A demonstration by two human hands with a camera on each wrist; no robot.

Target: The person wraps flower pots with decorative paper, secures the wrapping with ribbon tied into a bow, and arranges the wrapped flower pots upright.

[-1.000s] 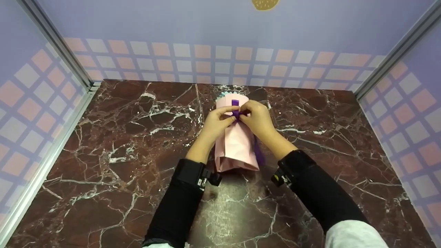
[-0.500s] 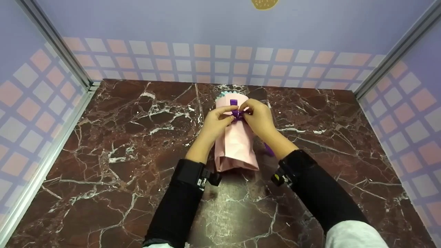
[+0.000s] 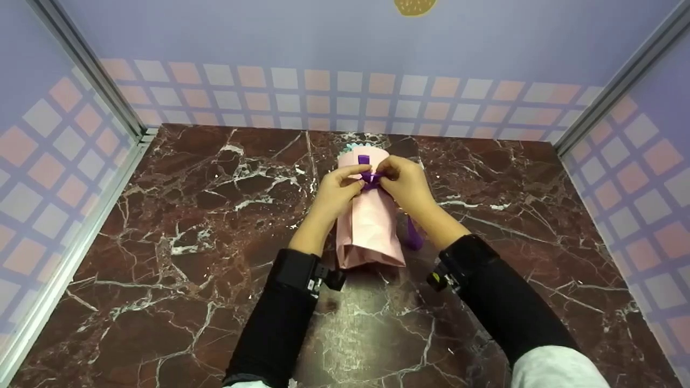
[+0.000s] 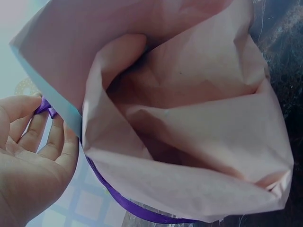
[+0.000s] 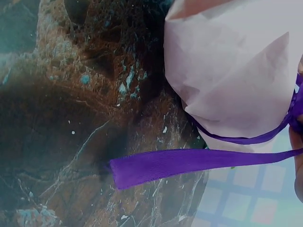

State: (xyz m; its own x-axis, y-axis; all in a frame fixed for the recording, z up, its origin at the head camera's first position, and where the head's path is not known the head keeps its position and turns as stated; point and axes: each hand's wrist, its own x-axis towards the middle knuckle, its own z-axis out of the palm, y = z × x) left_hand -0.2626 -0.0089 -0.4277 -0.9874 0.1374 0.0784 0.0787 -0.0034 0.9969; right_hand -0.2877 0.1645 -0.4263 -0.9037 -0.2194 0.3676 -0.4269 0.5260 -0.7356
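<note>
A pink paper-wrapped bundle (image 3: pixel 372 221) lies on the table, its open folded lower end toward me; in the left wrist view, folds of the pink paper (image 4: pixel 199 184) fill the middle. Around its upper part runs a purple ribbon (image 3: pixel 371 179), looped and crossed on top. My left hand (image 3: pixel 334 194) pinches the ribbon between thumb and fingers at the left of the crossing. At the right side, my right hand (image 3: pixel 409 183) pinches the ribbon too. One flat ribbon tail (image 5: pixel 161 165) hangs free in the right wrist view, where my right hand (image 5: pixel 298 161) shows only at the edge.
Light blue scalloped trim (image 3: pixel 357 146) peeks out at the bundle's far end. The dark red marble-patterned table (image 3: pixel 215 302) is bounded by a lilac checked back wall (image 3: pixel 302 48) and side panels (image 3: pixel 641 205) with metal corner rails.
My right hand has shifted slightly right from the crossing, leaving a stretch of ribbon visible between the hands. The ribbon tail beside my right forearm has swung. The bundle stays put.
</note>
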